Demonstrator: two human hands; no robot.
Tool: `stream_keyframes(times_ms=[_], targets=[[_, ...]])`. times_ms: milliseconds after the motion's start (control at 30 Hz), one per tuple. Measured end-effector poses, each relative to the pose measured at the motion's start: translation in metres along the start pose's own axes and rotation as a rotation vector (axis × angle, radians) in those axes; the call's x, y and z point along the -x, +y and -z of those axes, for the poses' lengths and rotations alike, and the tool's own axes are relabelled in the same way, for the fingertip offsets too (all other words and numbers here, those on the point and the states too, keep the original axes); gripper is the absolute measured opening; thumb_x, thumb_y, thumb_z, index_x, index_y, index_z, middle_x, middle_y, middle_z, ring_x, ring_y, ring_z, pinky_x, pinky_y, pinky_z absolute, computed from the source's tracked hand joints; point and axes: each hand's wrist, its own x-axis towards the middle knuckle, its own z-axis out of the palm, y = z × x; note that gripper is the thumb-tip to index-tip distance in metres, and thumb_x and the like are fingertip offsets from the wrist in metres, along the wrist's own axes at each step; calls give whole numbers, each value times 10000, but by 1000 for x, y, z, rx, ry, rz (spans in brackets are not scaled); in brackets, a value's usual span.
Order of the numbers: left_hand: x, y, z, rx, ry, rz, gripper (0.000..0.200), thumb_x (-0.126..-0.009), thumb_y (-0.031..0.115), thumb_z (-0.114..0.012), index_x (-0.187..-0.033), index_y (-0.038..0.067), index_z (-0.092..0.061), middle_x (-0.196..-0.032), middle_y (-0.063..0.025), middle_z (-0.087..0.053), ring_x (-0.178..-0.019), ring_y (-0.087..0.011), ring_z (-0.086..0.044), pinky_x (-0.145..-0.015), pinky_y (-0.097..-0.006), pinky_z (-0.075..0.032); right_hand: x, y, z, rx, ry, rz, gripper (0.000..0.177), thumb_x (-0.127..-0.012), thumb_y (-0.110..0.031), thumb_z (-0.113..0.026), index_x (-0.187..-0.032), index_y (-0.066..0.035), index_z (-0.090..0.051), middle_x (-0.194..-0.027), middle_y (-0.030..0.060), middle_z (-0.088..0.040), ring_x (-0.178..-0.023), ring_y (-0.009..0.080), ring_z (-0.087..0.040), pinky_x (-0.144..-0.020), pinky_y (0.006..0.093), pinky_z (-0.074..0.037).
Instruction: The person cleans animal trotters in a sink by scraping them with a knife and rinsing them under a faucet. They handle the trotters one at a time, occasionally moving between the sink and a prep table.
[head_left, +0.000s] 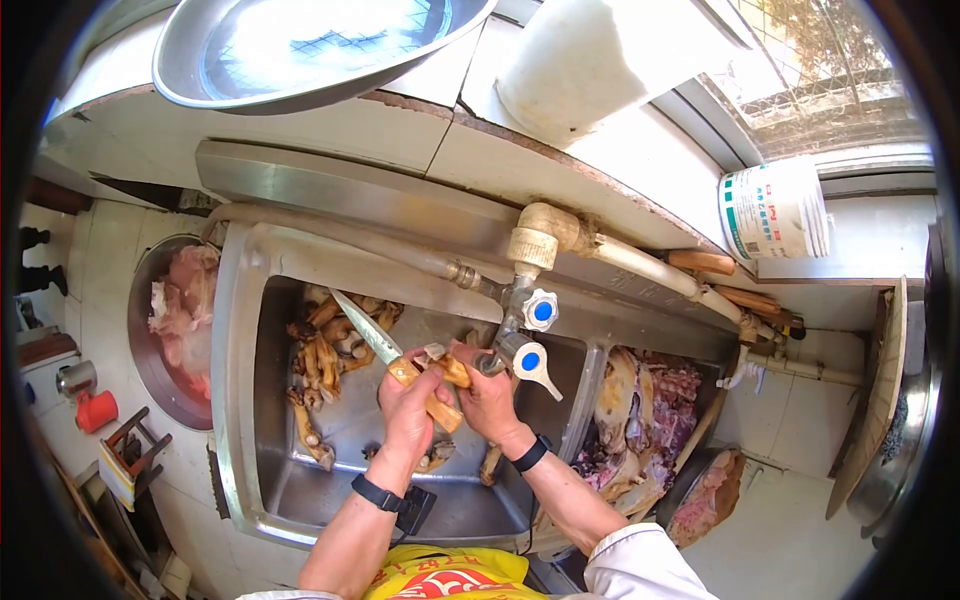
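My left hand is closed around the wooden handle of a knife, its blade pointing up and away to the left. Close beside it, my right hand grips a browned animal foot, which lies across the space between both hands. Both hands are over a steel sink. More browned animal feet are heaped at the sink's far left, and a few lie scattered on its bottom. My fingers partly cover the foot I hold.
Two blue-and-white taps stand just beyond my right hand. Meat and bones fill the right basin. A bowl of pale meat sits left of the sink. A large metal basin and a white tub rest on the ledge.
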Motion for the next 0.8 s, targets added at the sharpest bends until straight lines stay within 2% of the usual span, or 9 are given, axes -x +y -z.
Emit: stream_keyframes(times_ms=[167,267,333,367,433,500,567,667,800], targets=[[-4,-12,9,-221,76,-104,241,-899,-32,-621,-1139,-37,-598,-869,-82,-673,-537,-131,-583,-497,-282,-486,2,6,-7,59,-97,-90,509,-722,110,-655,-1206,-44,-671,-1261,196,-664,-1138,436,-634,-983,478,-503],[-2,-11,3,-395,149,-198,150,-895,-24,-623,-1043,-37,-645,-777,-57,-668,-512,-114,-577,-495,-268,-480,5,5,-8,-9,-25,-101,500,-723,88,-667,-1204,-52,-674,-1201,178,-686,-1116,425,-644,-1035,491,-486],[-6,-13,5,-559,141,-249,69,-908,1,-634,-960,-23,-671,-738,-37,-675,-532,-107,-601,-501,-262,-483,1,5,-4,134,30,-1,498,-724,84,-674,-1199,-63,-678,-1144,168,-702,-1094,411,-654,-1072,504,-477],[-9,-15,9,-563,134,-247,69,-908,1,-634,-960,-23,-671,-738,-37,-675,-532,-107,-601,-501,-262,-483,5,12,-7,158,14,-43,501,-717,100,-674,-1184,-80,-683,-1106,156,-711,-1075,399,-665,-1107,517,-461],[-15,-15,13,-736,147,-336,73,-928,23,-631,-883,-10,-678,-720,-34,-686,-548,-105,-626,-505,-254,-483,1,10,-4,130,3,-60,503,-713,106,-674,-1179,-85,-685,-1087,159,-707,-1052,398,-666,-1064,507,-485],[-16,-9,9,-664,161,-306,101,-937,31,-627,-859,-9,-676,-725,-45,-694,-556,-112,-639,-508,-255,-491,-6,6,-1,99,-15,-69,506,-710,112,-674,-1174,-89,-686,-1067,161,-703,-1030,398,-668,-1020,496,-509],[-17,-3,5,-593,178,-277,132,-945,39,-622,-834,-7,-675,-731,-55,-701,-564,-118,-652,-511,-256,-500,-14,-6,5,29,-3,-40,497,-703,116,-674,-1156,-86,-691,-1005,164,-687,-973,396,-661,-910,477,-531],[-21,-3,9,-400,191,-211,102,-950,35,-613,-885,-22,-668,-739,-81,-699,-553,-146,-657,-511,-274,-521,-16,-5,0,49,37,25,477,-703,116,-661,-1138,-76,-698,-963,167,-670,-942,399,-651,-831,467,-524],[-17,-1,18,-176,195,-133,92,-951,34,-603,-998,-38,-637,-808,-127,-707,-560,-181,-661,-517,-294,-538,-16,-7,-1,17,-10,-40,466,-706,109,-653,-1130,-74,-707,-990,164,-683,-965,395,-649,-848,460,-527]])
